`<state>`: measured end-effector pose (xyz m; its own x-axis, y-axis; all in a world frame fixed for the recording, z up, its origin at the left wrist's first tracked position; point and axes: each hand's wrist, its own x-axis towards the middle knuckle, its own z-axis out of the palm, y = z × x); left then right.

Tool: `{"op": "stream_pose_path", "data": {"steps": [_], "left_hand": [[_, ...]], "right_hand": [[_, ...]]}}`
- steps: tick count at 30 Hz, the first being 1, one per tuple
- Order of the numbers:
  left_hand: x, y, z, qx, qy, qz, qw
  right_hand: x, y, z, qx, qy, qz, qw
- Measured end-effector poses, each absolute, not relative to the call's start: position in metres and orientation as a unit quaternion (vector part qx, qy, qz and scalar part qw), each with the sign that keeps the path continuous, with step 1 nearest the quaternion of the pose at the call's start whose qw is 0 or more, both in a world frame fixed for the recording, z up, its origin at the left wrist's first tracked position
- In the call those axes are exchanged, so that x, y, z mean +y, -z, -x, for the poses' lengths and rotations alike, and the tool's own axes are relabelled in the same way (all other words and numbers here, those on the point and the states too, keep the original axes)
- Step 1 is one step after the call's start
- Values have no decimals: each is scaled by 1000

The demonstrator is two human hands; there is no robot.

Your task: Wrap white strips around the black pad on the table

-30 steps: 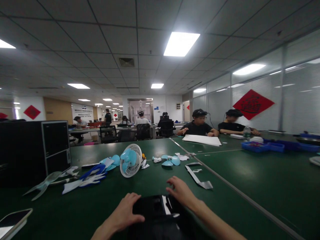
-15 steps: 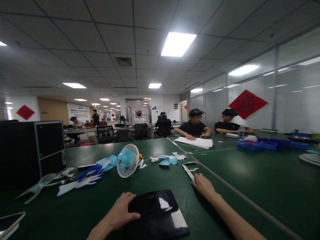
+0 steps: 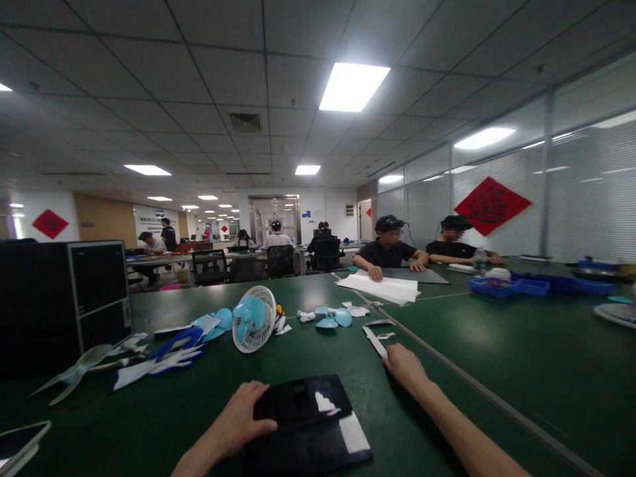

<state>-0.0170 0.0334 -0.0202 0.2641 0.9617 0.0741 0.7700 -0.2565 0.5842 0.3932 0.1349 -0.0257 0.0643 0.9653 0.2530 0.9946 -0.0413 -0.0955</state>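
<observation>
A flat, glossy black panel (image 3: 298, 437) with white patches lies at the front of the green table. My left hand (image 3: 243, 417) rests on its left edge, thumb and fingers apart on either side of the corner, gripping it. Farther right, my right hand (image 3: 405, 368) is closed on the near end of a narrow white strip (image 3: 373, 341) that lies on the table. A small white cut-out piece (image 3: 385, 336) lies beside the strip.
Left of centre stand a white fan cage with blue blades (image 3: 254, 319), blue-and-white gloves (image 3: 169, 358) and a black computer case (image 3: 99, 291). Blue blades (image 3: 328, 321) lie beyond my hands. Across the table, a person (image 3: 390, 248) handles white sheets (image 3: 387, 286); blue trays (image 3: 497, 287) sit right.
The person across the table has shifted the white sheets left and nearer, uncovering a grey board. A standing person in the background has moved left. My hands have barely moved.
</observation>
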Motion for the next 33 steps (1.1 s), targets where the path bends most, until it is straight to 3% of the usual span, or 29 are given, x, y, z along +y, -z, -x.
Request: {"op": "stream_pose_path", "data": {"steps": [15, 18, 21, 24, 27, 30, 33], "left_hand": [[36, 21, 16, 571, -201, -765, 219], [36, 22, 16, 567, -209, -767, 217], [35, 23, 16, 566, -217, -765, 220], [36, 25, 18, 564, -225, -762, 225], [43, 24, 23, 572, -278, -742, 212], [52, 19, 29, 579, -383, -696, 180], [57, 13, 34, 564, -473, -647, 200]], "right_hand": [[128, 4, -418, -633, 92, 746, 186], [119, -10, -424, -607, 123, 743, 253], [110, -21, -416, -592, 113, 698, 387], [102, -29, -399, -601, 35, 626, 496], [96, -32, -383, -622, -107, 548, 549], [91, -30, -369, -626, -290, 463, 557], [86, -24, -356, -625, -434, 406, 507]]}}
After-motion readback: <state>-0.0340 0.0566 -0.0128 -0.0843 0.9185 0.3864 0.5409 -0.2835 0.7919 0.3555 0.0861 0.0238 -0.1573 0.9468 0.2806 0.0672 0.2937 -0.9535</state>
